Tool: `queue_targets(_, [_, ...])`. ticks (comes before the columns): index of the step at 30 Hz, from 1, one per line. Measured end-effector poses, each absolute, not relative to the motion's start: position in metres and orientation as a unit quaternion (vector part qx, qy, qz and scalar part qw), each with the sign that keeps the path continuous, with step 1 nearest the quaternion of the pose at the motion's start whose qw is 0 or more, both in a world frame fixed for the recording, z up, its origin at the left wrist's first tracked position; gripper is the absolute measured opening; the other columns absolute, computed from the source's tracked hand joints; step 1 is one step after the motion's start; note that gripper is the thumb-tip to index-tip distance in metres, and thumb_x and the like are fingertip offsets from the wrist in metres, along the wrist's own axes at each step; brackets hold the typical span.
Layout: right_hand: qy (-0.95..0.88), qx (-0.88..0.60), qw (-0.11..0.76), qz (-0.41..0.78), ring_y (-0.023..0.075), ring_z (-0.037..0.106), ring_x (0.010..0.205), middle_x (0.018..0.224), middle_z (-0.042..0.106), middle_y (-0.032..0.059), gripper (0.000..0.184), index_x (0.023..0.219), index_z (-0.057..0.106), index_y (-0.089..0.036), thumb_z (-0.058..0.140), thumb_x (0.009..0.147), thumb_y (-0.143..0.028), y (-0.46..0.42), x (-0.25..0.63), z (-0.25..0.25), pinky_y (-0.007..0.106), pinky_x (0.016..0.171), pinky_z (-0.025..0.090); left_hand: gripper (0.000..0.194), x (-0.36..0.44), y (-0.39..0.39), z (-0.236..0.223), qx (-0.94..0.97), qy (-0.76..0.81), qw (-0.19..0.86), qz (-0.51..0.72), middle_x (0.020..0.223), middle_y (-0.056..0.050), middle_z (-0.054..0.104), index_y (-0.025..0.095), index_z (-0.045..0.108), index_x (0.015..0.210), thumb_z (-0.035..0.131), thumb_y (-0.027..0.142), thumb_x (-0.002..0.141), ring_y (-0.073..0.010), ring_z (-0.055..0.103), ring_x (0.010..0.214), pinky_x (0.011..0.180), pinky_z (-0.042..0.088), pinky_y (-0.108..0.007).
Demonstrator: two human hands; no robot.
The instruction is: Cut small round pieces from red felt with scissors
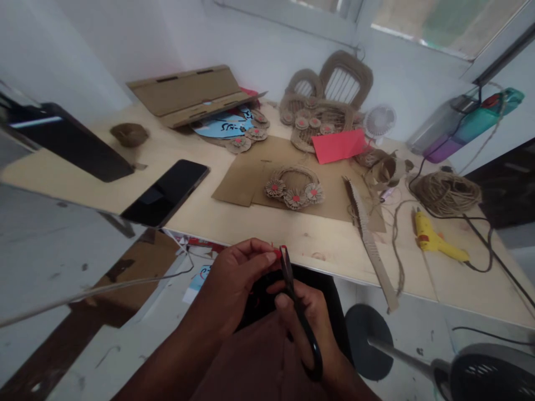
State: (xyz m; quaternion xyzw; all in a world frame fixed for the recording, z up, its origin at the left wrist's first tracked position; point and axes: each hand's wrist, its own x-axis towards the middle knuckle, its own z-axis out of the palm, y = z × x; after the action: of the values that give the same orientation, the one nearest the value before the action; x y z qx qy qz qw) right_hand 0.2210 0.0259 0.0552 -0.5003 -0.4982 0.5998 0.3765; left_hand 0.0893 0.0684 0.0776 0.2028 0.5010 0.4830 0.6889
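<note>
Over my lap, just in front of the table edge, my left hand (246,264) pinches a small piece of red paper (277,254) between thumb and fingertips. My right hand (307,312) is wrapped round a pair of scissors (297,312) with black handles. The scissor blades point up and away from me and meet the red paper at my left fingertips. Beyond the hands, a twine ring with paper flowers (295,198) with red centres lies on a cardboard sheet (238,186). A larger red paper sheet (339,146) rests behind it.
A black phone (166,194) lies to the left, near a dark upright device (71,142). On the right are a toothed cardboard strip (370,242), a yellow glue gun (437,238), a twine ball (448,192) and a small fan (380,121). An open cardboard box (192,97) stands at the back.
</note>
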Motion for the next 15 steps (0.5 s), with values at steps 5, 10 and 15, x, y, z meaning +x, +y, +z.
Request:
queue_targets(5, [-0.492,-0.497,0.383,0.604,0.0101,0.04,0.053,0.063,0.051,-0.0006,0.033,0.079,0.063,-0.015,0.058,0.085,-0.047,0.026,0.222,0.056,0.023,0.05,0.036,0.01,0.086,0.07,0.076,0.228,0.504,0.689,0.467,0.062,0.001,0.07,0.018,0.064,0.063,0.074,0.018,0.064,-0.0111,0.062,0.061,0.06,0.046,-0.02])
queue_targets(10, [-0.494,-0.504,0.36,0.611,0.0096,0.039,0.05,0.059,0.048,-0.0017,0.04,0.079,0.066,-0.013,0.057,0.085,-0.052,0.026,0.225,0.055,0.022,0.046,0.032,0.009,0.08,0.072,0.075,0.275,0.491,0.698,0.442,0.065,0.001,0.071,0.018,0.064,0.064,0.073,0.019,0.068,-0.0114,0.064,0.064,0.063,0.046,-0.02])
queue_targets(15, [-0.516,-0.498,0.363,0.596,0.0131,0.046,0.058,0.066,0.055,0.0029,0.044,0.077,0.067,-0.013,0.055,0.085,-0.055,0.027,0.227,0.057,0.023,0.05,0.038,0.008,0.077,0.075,0.075,0.307,0.476,0.704,0.428,0.064,0.001,0.071,0.019,0.066,0.065,0.071,0.018,0.07,-0.0116,0.064,0.063,0.063,0.046,-0.021])
